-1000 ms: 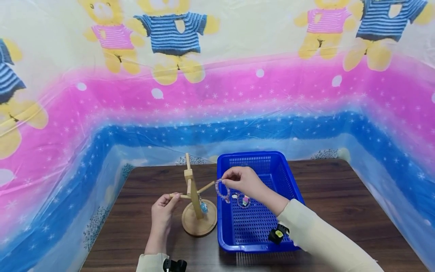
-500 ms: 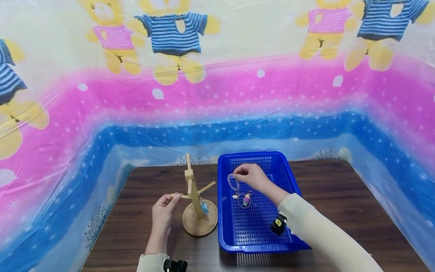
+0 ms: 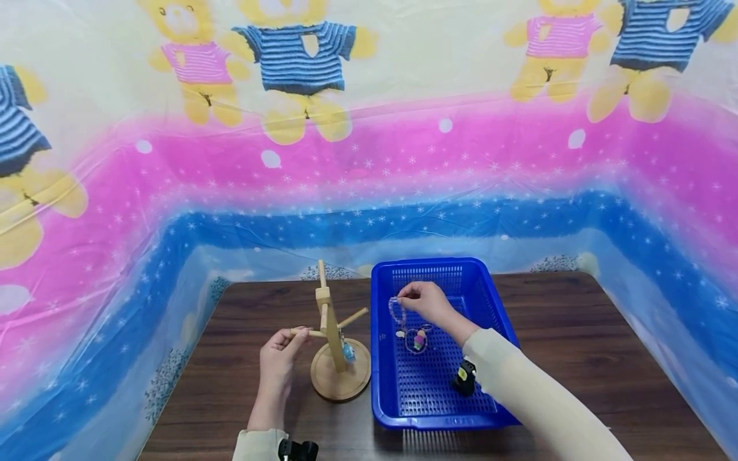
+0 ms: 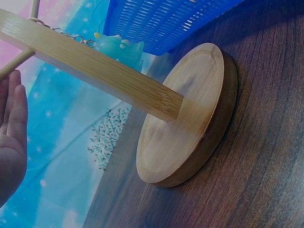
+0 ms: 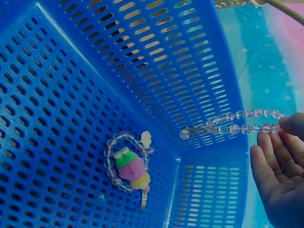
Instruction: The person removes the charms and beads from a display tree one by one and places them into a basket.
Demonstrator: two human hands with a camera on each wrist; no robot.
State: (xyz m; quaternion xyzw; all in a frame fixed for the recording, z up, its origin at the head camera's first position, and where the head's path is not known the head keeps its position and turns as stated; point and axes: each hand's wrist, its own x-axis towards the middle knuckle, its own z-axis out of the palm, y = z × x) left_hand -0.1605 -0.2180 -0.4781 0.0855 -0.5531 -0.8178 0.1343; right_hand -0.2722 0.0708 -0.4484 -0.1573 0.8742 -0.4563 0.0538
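A person's right hand point(image 3: 425, 303) pinched a clear beaded bracelet point(image 5: 235, 124) by one end, dangling it inside the blue basket point(image 3: 496, 320) just above a second bracelet point(image 5: 127, 167) that lay on the basket's floor with a pink-and-green charm. The dangling strand looked light, limp and slippery, its glassy beads likely to chip if dropped; it seemed best held by a pinch on the beads near the top, so that the loop hung open. Just left of the basket, the left hand point(image 3: 278, 356) pinched the tip of a peg on the wooden stand point(image 3: 336, 349), from which a small blue charm point(image 4: 119, 46) hung. Basket and stand rested on a dark wooden table point(image 3: 576, 333), smooth and level, walled in beyond the basket by a plastic sheet point(image 3: 369, 160) printed with teddy bears.
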